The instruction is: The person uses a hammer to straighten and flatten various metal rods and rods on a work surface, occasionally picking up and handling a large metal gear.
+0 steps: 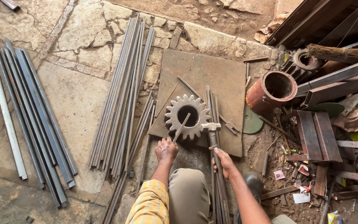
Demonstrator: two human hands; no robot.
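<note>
The left hand [166,151] grips a thin, stiff steel strip [181,127] across the heavy gear wheel [187,116], while the right hand [223,162] clamps the hammer [213,137] mid-handle.

Bare floor [75,103] lies open between the two bundles of rods. Right of the plate [224,79], a rusty pipe [270,89] and scattered scrap [311,141] crowd the way.

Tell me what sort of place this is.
Likely a metalworking yard: bundles of steel bars on the stone floor, a big gear on a steel plate, a hammer in the right hand.
</note>
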